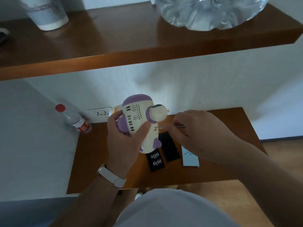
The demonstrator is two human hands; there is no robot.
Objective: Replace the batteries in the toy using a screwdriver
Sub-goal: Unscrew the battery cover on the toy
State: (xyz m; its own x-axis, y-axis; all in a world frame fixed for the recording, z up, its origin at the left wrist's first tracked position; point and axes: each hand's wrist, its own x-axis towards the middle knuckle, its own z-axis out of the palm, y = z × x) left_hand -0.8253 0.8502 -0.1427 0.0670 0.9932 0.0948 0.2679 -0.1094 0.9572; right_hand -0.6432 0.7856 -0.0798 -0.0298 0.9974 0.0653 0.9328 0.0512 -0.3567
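Note:
A cream and purple toy (pixel 139 118) with rows of small holes is held upright in the air above the low wooden table (pixel 101 154). My left hand (pixel 124 141) grips its body from the left, thumb across the front. My right hand (pixel 198 133) pinches a thin metal screwdriver (pixel 179 126), whose tip meets a screw hole on the toy's right side. An open black bit case (pixel 155 159) with several bits and its black lid (pixel 168 145) lie on the table below the toy.
A clear bottle (pixel 73 119) with a red cap stands at the table's back left by a wall socket (pixel 100 113). A white booklet (pixel 191 157) lies right of the case. Overhead, a wooden shelf (pixel 114 51) carries a paper cup (pixel 47 13) and a large clear water bottle (pixel 209 12).

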